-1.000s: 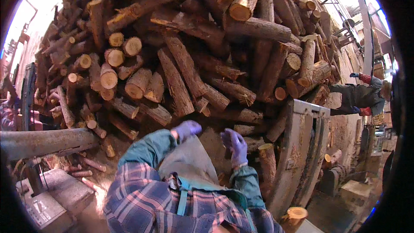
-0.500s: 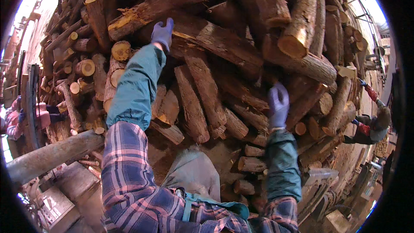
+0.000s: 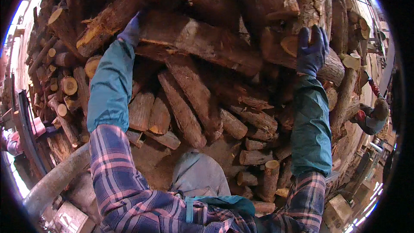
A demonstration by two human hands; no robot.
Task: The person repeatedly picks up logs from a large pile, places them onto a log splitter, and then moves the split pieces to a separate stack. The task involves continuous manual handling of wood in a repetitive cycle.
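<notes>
My left hand [image 3: 130,29], in a purple-blue glove, is at the left end of a long split log [image 3: 196,39] with its fingers closed against that end. The log lies slanting across the pile, with brown bark and a pale split edge. On the right, my gloved right hand [image 3: 311,51] is spread, fingers apart, over a round log [image 3: 334,70] close to a cut end. Whether its palm presses on the bark cannot be seen. Several split pieces [image 3: 183,108] lean below the long log, between my arms.
Logs are heaped ahead and to both sides, with a thick barked log [image 3: 312,4] at upper right. A metal pipe [image 3: 58,181] crosses the lower left. Short logs [image 3: 256,157] lie near my knee [image 3: 199,174]. At the far right another person [image 3: 373,116] bends by the pile.
My right hand has moved up and right, from above the lower logs to the round log, its fingers spreading. My left hand and the long log's end appear farther left as the view shifts.
</notes>
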